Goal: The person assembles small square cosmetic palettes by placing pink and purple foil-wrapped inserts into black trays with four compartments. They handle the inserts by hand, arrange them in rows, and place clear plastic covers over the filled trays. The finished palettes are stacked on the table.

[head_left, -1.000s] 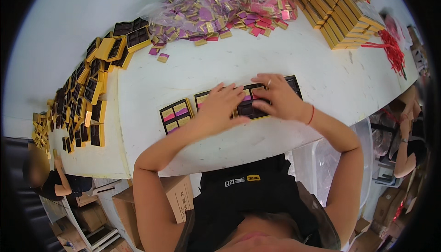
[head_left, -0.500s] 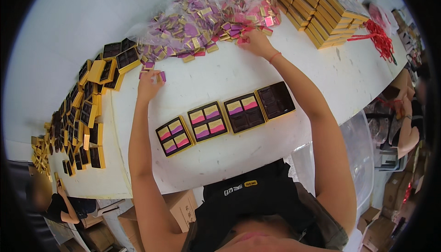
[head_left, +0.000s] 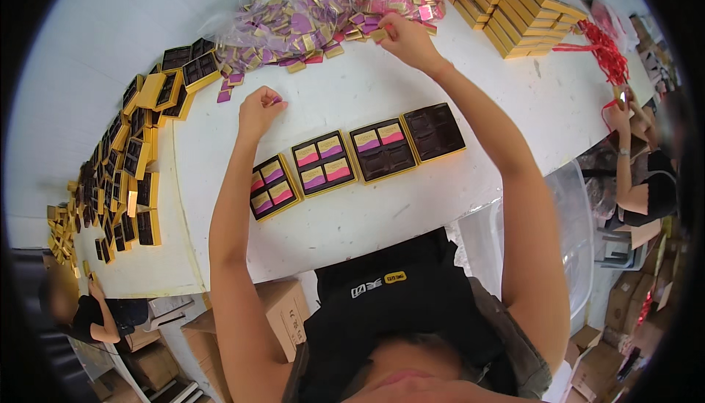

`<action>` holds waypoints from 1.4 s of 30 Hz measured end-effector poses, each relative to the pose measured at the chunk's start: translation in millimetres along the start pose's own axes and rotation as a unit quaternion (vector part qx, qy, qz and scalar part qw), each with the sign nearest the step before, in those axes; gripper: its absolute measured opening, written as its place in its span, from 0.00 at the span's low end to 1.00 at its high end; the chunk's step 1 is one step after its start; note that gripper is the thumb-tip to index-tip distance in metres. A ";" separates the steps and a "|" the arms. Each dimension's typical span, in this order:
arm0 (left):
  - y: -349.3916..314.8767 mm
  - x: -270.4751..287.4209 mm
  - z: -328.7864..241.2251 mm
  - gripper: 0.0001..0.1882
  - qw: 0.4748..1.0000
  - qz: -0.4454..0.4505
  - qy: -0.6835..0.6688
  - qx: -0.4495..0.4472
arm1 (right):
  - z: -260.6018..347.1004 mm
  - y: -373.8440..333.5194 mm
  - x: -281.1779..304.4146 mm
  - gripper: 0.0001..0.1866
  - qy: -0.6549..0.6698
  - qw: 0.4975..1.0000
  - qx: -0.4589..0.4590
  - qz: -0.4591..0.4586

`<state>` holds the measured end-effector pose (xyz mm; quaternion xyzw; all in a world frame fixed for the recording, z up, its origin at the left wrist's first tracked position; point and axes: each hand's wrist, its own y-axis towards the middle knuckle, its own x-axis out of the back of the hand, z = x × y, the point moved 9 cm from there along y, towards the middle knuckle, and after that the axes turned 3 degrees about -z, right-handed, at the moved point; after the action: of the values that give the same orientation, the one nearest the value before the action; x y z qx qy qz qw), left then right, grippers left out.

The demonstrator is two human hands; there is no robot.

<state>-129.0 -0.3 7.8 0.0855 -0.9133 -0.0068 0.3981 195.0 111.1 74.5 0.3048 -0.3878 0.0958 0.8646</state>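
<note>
My left hand (head_left: 258, 114) is raised above the table behind the leftmost box, its fingers pinched on a small purple wrapped piece (head_left: 277, 99), mostly covered by the fingertips. Farther off, at the front of the heap of purple, pink and gold pieces (head_left: 294, 28), my right hand (head_left: 408, 41) pinches a small gold wrapped piece (head_left: 380, 35). Several open gold-edged boxes stand in a row before me. The left box (head_left: 280, 196), partly behind my forearm, and its neighbour (head_left: 324, 163) hold pieces. Two pieces fill the third box's (head_left: 384, 160) far compartments; the right box (head_left: 435, 132) shows only its dark insert.
Many open dark-lined boxes (head_left: 136, 157) are piled along the left. Stacked gold boxes (head_left: 525, 17) and red tassels (head_left: 606, 52) stand at the far right. Clear plastic bags lie around the heap. Other people are at the left and right edges; a cardboard carton (head_left: 283, 315) stands below the table.
My left hand has drawn back rightward from the loose pieces at the heap's left end, holding a purple piece. My right hand has lifted a gold piece at the heap. The view has shifted slightly.
</note>
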 end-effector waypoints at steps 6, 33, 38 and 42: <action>-61.7 -43.2 -126.0 0.08 0.938 0.170 -0.303 0.016 | 64.5 -114.2 46.0 0.15 0.476 0.852 -0.207 0.063; -157.2 -75.0 -185.8 0.11 0.929 0.098 -0.346 -0.087 | 105.4 -210.4 -3.4 0.09 0.525 0.812 -0.252 0.040; -158.1 -47.0 -183.8 0.12 0.955 -0.054 -0.190 -0.223 | 97.3 -209.9 27.2 0.10 0.396 0.901 -0.169 -0.049; -154.9 -74.0 -155.8 0.07 0.966 0.028 -0.253 -0.039 | 78.5 -211.7 29.4 0.09 0.405 0.889 -0.190 -0.095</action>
<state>57.3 -132.2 48.1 0.0394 -0.9854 -0.0525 0.1571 252.0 -106.6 40.4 0.1045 0.0156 0.0528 0.9930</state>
